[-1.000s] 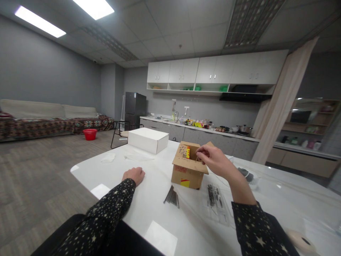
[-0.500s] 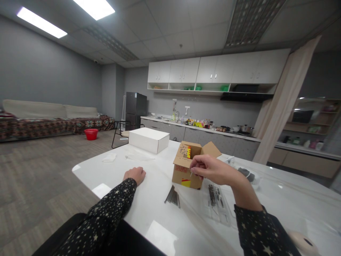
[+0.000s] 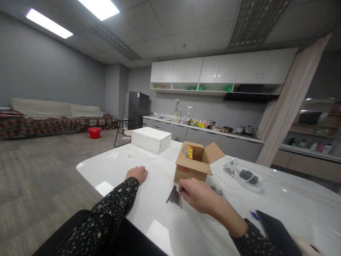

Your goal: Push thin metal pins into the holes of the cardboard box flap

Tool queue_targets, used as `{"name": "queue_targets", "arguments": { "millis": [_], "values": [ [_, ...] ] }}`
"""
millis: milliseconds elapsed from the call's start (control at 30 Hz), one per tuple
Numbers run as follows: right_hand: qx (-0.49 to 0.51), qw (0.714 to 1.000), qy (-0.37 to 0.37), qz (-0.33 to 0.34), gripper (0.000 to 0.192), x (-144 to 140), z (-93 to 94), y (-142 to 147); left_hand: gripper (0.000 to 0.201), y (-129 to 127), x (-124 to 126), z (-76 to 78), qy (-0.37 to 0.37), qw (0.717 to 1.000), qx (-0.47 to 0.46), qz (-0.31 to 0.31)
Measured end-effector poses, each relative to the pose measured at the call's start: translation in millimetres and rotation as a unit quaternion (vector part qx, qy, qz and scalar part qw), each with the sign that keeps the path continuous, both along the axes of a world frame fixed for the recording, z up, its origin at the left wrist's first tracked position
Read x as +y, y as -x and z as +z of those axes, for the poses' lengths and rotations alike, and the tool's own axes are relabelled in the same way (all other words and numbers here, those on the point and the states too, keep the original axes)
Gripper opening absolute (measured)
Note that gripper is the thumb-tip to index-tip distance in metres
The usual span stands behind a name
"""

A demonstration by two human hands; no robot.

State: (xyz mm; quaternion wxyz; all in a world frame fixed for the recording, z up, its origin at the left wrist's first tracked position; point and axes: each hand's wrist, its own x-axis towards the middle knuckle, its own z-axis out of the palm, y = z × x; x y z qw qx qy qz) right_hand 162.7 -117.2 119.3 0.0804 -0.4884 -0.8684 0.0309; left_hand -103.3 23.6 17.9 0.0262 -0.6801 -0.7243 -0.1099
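Note:
My left hand (image 3: 137,175) rests on the white table with its fingers curled in, apart from any object. My right hand (image 3: 195,193) is closed, its fingertips at the right edge of a fanned row of long, thin grey metal pieces (image 3: 174,197) that look like nails or screws. Whatever sits between those fingers is hidden. Just behind the right hand stands an open cardboard box (image 3: 186,172) with its flaps spread. Beneath and past the same hand, a clear plastic pack of small dark metal parts (image 3: 217,190) shows only in part.
A closed white box (image 3: 151,139) stands at the table's far left, thin clear plastic (image 3: 141,155) before it. To the right lie a white cabled item with a dark grey pad (image 3: 249,176) and a flat black device (image 3: 277,229). A chair (image 3: 125,132) stands beyond the table.
My right hand has come down and left from the cardboard box's front flap to the metal pieces. The flap and the black device are now uncovered. My left hand stays resting.

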Motion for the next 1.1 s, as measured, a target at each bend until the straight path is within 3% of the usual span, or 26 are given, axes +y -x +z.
{"name": "queue_targets", "arguments": {
  "millis": [200,333,733,1100],
  "values": [
    [-0.068,0.993,-0.098,0.012,0.018,4,-69.9,-15,0.043,1,0,-0.5,-0.001,1.0,-0.001,0.003],
    [-0.057,0.992,-0.113,0.003,0.018,2,-93.8,-28,0.043,1,1,-1.0,0.0,1.0,-0.001,0.005],
    [0.117,0.99,-0.073,0.005,0.02,-4,-109.8,-30,0.042,0,1,-0.3,0.005,1.0,-0.005,0.003],
    [0.15,0.986,-0.067,0.01,0.017,-1,-112.9,-27,0.042,-1,2,-1.4,0.001,1.0,-0.008,0.004]
  ]
}}
